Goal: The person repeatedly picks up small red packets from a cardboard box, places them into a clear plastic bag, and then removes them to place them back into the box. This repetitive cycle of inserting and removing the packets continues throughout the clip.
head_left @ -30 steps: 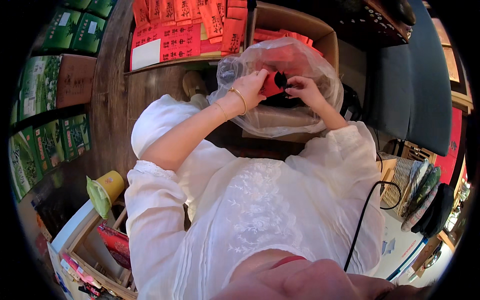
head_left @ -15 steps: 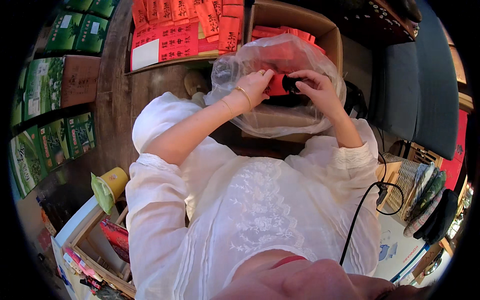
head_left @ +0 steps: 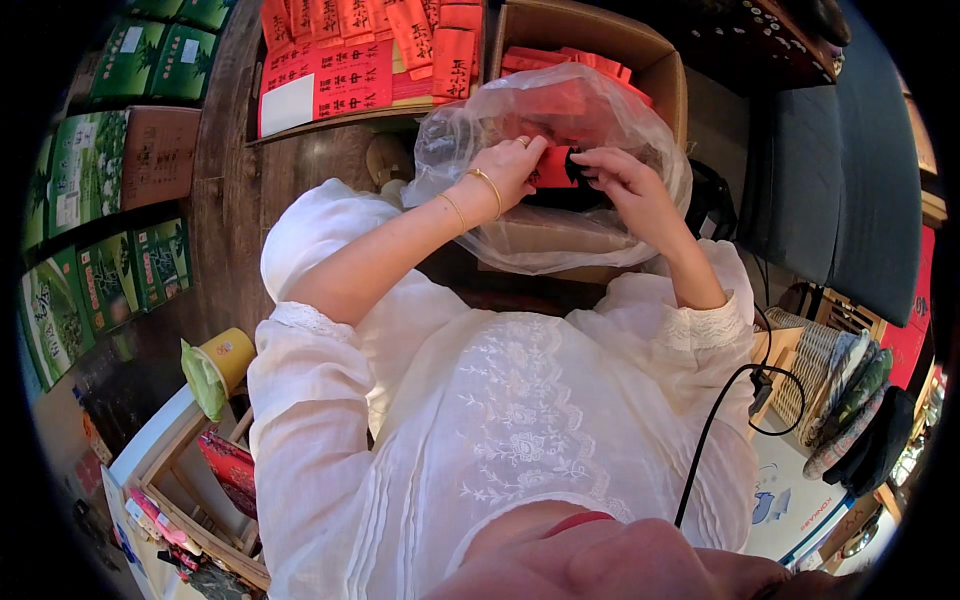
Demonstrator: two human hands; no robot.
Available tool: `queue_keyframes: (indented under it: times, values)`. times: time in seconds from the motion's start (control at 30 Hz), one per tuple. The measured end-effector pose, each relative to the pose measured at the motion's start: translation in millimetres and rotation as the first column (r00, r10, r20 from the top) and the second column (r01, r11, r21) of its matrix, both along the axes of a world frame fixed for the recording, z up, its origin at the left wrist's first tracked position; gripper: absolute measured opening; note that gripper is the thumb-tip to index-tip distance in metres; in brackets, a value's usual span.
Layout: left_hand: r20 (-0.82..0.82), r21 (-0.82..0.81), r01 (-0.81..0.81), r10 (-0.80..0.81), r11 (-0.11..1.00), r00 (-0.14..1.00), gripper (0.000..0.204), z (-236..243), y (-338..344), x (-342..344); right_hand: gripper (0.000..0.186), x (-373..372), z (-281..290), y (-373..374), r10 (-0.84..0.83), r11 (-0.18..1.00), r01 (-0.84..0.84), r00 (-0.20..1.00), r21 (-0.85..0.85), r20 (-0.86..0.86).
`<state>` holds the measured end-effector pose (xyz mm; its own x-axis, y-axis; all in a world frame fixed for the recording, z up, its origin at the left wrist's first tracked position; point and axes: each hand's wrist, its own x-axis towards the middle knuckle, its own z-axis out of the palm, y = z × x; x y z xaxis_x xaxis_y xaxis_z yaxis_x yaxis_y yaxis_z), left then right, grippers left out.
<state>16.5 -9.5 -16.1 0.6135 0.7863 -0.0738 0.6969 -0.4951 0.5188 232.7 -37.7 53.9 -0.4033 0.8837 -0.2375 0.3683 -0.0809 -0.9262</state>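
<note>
My left hand is closed on a small red packet, over a box lined with a crumpled translucent plastic bag. My right hand has its curled fingers at the packet's dark right end, pinching something black; whether that is the packet's opening or its contents, I cannot tell. Beneath the packet the inside of the bag looks dark.
An open box of red packets and another cardboard box lie beyond. Green boxes are stacked left, near a yellow bin. A dark padded seat, a wicker basket and a looped black cable are right.
My right hand has shifted, with the wrist swung rightward and the fingers more over the packet's dark end. The packet sits more level. My left hand stays closed on it.
</note>
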Motion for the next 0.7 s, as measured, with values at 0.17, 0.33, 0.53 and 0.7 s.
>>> queue_keyframes:
  times: [0.17,0.33,0.53,0.7]
  values:
    - [0.008,-0.012,-0.013,0.013,1.0,1.0,0.059,0,1,2,0.031,2,1,0,-0.137,0.986,0.119,0.977,-0.115,-0.163]
    - [0.058,-0.029,-0.035,0.036,0.999,0.998,0.055,-2,2,4,0.025,14,-15,8,-0.218,0.975,0.215,0.973,-0.049,-0.08]
    - [0.118,-0.013,-0.036,0.037,0.999,0.992,0.053,8,2,7,0.023,-9,-16,3,-0.406,0.882,0.303,0.877,-0.36,-0.256]
    - [0.121,0.015,-0.025,0.022,1.0,0.992,0.054,7,1,5,0.014,-1,-13,12,-0.358,0.916,0.304,0.914,-0.263,-0.191]
